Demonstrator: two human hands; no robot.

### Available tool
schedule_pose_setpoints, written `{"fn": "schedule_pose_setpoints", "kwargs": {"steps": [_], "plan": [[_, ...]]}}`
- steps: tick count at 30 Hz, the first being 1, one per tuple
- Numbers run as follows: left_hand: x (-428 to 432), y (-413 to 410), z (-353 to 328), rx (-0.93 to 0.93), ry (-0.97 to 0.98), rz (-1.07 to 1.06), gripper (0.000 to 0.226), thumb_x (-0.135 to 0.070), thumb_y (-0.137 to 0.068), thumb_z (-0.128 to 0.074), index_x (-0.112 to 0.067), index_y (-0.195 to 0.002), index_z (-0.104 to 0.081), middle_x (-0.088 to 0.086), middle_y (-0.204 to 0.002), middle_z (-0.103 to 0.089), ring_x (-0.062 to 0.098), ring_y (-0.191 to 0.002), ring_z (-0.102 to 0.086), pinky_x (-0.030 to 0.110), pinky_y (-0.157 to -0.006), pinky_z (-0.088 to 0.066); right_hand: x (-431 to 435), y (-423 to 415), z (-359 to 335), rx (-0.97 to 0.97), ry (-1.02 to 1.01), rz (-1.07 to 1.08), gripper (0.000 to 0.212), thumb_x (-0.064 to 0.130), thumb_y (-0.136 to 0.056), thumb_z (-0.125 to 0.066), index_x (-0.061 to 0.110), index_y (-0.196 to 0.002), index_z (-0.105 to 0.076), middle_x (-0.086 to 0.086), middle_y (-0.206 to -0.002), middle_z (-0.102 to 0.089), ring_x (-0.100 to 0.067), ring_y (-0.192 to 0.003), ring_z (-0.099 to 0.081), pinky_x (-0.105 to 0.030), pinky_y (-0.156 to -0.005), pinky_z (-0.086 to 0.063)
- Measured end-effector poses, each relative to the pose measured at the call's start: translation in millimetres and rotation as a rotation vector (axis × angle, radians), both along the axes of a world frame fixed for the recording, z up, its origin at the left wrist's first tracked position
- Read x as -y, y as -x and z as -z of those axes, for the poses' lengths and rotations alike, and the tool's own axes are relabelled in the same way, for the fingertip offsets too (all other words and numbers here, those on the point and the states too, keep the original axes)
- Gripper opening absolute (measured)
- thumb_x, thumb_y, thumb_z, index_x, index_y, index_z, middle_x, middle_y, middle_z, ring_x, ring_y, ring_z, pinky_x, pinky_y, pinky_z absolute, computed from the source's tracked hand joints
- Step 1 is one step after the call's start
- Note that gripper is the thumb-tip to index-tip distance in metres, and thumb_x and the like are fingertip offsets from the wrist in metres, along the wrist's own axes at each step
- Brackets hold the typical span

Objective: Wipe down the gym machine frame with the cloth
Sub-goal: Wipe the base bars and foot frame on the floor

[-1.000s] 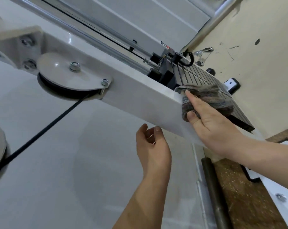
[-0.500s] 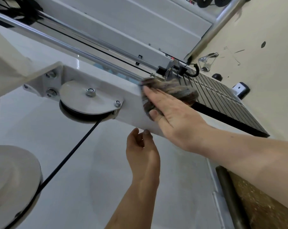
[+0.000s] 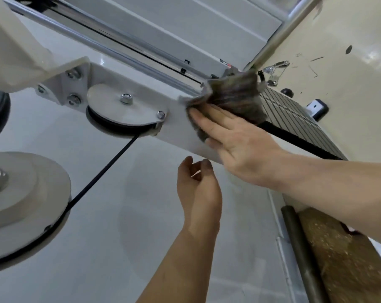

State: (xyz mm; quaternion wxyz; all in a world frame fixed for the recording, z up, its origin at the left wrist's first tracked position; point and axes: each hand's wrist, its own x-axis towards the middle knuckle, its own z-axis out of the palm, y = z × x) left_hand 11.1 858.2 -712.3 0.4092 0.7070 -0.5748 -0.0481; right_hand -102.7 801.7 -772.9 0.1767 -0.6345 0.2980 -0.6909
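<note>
Grey cloth (image 3: 235, 95) under the right hand's (image 3: 244, 145) straight fingers was mid-wipe on the frame (image 3: 178, 130) — pulley (image 3: 119, 108) end seemed next — left hand (image 3: 198, 184) idle, loosely curled.

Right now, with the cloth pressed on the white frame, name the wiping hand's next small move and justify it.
Probably slide the right hand and cloth leftward along the frame toward the pulley: its flat fingers press the cloth against it, and bare frame lies between cloth and pulley.

Glossy white painted-metal frame (image 3: 180, 125); fuzzy mottled cloth (image 3: 235, 95) (woolly-looking)
</note>
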Motion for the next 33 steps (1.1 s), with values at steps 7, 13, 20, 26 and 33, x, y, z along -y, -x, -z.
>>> {"fn": "schedule_pose_setpoints", "kwargs": {"steps": [7, 13, 20, 26, 33], "plan": [[-17, 6, 64, -0.021, -0.09, 0.003, 0.043, -0.032, -0.103, -0.058, -0.03, -0.145, -0.048, -0.016, -0.115, -0.062, 0.008, -0.103, -0.067, 0.03, -0.093, -0.055, -31, 22, 108, -0.197, -0.568, -0.109, 0.064, 0.043, -0.107, -0.032, 0.051, -0.159, 0.004, 0.013, -0.172, -0.014, -0.012, -0.157, -0.019, -0.042, -0.124, -0.028], [-33, 27, 130, -0.131, -0.266, 0.033, 0.041, -0.024, -0.103, -0.06, -0.027, -0.144, -0.051, -0.016, -0.12, -0.06, -0.005, -0.094, -0.059, 0.007, -0.073, -0.044, -51, 52, 145, -0.432, -0.767, -0.09, 0.053, 0.034, -0.111, -0.033, 0.035, -0.163, -0.019, -0.002, -0.143, -0.058, -0.03, -0.113, -0.058, -0.037, -0.083, -0.045], [-56, 37, 170, -0.426, -0.434, 0.194, 0.048, -0.024, -0.096, -0.073, -0.046, -0.134, -0.054, -0.019, -0.107, -0.076, 0.003, -0.099, -0.074, 0.023, -0.082, -0.061, -65, 55, 136, -0.205, -0.78, -0.327, 0.019, 0.036, -0.1, -0.061, 0.033, -0.112, -0.076, 0.014, -0.103, -0.074, -0.009, -0.1, -0.068, -0.037, -0.096, -0.055], [-61, 31, 195, -0.743, -0.58, 0.35, 0.038, -0.016, -0.102, -0.065, -0.034, -0.134, -0.062, 0.011, -0.121, -0.074, 0.028, -0.111, -0.073, 0.044, -0.086, -0.06, -69, 50, 145, 0.157, -1.067, -0.531, 0.006, 0.018, -0.092, -0.078, 0.013, -0.089, -0.079, -0.016, -0.09, -0.077, -0.035, -0.09, -0.076, -0.053, -0.085, -0.063], [-61, -11, 229, -0.709, -0.548, 0.149, 0.032, 0.003, -0.1, -0.053, -0.014, -0.116, -0.072, 0.016, -0.102, -0.078, 0.036, -0.096, -0.076, 0.054, -0.089, -0.062, -66, 26, 173, -0.116, -1.1, -0.387, 0.026, 0.036, -0.088, -0.08, 0.01, -0.089, -0.077, -0.008, -0.081, -0.071, -0.022, -0.073, -0.068, -0.033, -0.058, -0.056]]}}
